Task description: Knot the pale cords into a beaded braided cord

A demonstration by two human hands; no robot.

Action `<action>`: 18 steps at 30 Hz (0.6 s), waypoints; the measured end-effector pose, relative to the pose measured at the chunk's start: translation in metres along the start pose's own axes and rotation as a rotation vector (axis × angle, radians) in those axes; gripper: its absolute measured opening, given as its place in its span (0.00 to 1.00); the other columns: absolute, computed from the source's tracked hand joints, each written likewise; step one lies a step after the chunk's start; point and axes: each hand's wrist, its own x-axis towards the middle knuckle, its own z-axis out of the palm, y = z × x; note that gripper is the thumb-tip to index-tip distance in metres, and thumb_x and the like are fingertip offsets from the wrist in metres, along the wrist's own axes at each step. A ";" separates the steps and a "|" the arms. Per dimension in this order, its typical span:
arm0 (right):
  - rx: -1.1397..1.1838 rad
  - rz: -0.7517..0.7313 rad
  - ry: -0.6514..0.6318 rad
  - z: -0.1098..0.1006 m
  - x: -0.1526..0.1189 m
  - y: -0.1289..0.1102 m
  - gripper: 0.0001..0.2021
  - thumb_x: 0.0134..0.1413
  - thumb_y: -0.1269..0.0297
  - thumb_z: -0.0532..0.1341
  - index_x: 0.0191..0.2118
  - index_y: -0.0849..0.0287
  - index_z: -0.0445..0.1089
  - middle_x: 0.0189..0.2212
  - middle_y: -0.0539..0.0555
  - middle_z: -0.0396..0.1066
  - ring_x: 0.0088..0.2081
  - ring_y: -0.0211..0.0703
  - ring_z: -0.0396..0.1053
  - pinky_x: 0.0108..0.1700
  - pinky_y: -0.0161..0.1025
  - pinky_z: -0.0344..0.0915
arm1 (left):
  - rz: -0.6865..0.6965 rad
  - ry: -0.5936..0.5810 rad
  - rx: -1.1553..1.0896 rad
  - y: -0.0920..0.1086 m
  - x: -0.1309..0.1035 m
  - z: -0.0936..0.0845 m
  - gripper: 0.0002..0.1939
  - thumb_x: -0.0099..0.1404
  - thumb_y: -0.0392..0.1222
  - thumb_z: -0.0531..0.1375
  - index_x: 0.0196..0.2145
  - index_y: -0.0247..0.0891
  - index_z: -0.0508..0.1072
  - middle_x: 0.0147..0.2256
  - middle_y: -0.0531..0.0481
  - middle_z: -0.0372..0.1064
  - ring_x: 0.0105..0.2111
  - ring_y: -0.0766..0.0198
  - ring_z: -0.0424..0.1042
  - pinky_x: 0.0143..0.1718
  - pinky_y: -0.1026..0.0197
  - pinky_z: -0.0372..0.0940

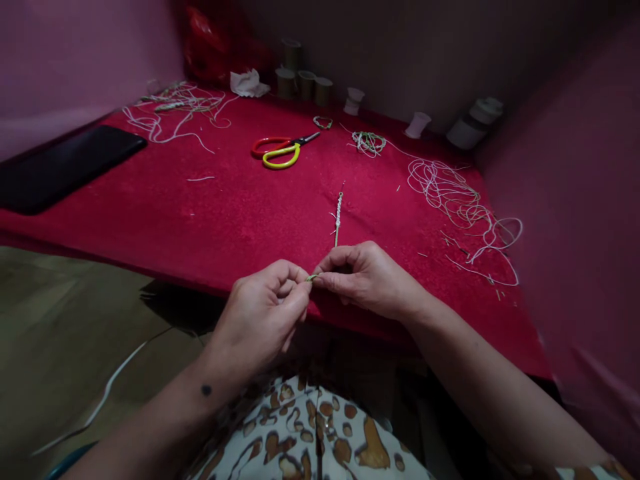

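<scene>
Near the table's front edge, my left hand (273, 303) and my right hand (365, 277) meet fingertip to fingertip. Both pinch a short bit of green cord (312, 277) that shows between them. Just beyond my right fingers, a white and green braided cord (339, 213) lies on the red cloth, its lower end passing behind that hand. Whether it joins the pinched green cord is hidden. Farther off lie scissors (285, 151) with one red and one yellow handle.
A black phone (70, 167) rests at the left. Tangled threads lie at back left (185, 110) and right (450, 193). Thread spools (286, 83), a small braided loop (323, 123), a green-white cord bundle (369, 143) and a white bottle (475, 123) stand or lie toward the back.
</scene>
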 end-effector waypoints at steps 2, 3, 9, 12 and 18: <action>-0.077 -0.068 0.057 0.002 -0.001 0.001 0.04 0.51 0.72 0.60 0.28 0.65 0.71 0.19 0.46 0.64 0.20 0.30 0.59 0.23 0.29 0.55 | 0.017 0.011 0.014 0.000 0.000 0.000 0.07 0.62 0.43 0.55 0.29 0.39 0.66 0.15 0.61 0.59 0.10 0.74 0.55 0.11 0.70 0.49; -0.115 -0.104 0.086 0.004 -0.001 0.001 0.04 0.50 0.73 0.60 0.28 0.65 0.71 0.20 0.47 0.66 0.22 0.31 0.61 0.25 0.30 0.56 | 0.022 0.017 0.019 0.000 0.000 0.001 0.07 0.62 0.43 0.56 0.29 0.39 0.66 0.15 0.61 0.60 0.10 0.74 0.56 0.11 0.70 0.49; -0.247 -0.206 0.176 0.010 -0.002 0.001 0.05 0.50 0.75 0.58 0.27 0.64 0.70 0.22 0.49 0.68 0.26 0.34 0.63 0.30 0.31 0.58 | 0.042 0.027 0.006 -0.001 0.000 0.002 0.06 0.62 0.43 0.56 0.29 0.39 0.65 0.16 0.61 0.62 0.10 0.74 0.58 0.11 0.69 0.51; -0.306 -0.236 0.223 0.014 -0.002 0.001 0.05 0.50 0.75 0.59 0.26 0.64 0.70 0.22 0.50 0.68 0.26 0.34 0.63 0.30 0.31 0.58 | 0.054 0.033 0.012 -0.001 -0.001 0.002 0.06 0.62 0.43 0.56 0.30 0.39 0.64 0.15 0.61 0.61 0.10 0.73 0.58 0.11 0.69 0.52; -0.440 -0.406 0.384 0.022 -0.005 0.008 0.05 0.51 0.75 0.58 0.27 0.65 0.69 0.22 0.50 0.66 0.25 0.34 0.62 0.28 0.31 0.57 | 0.066 0.011 -0.016 -0.001 -0.001 0.001 0.06 0.63 0.42 0.55 0.29 0.39 0.64 0.15 0.62 0.61 0.10 0.74 0.57 0.12 0.69 0.51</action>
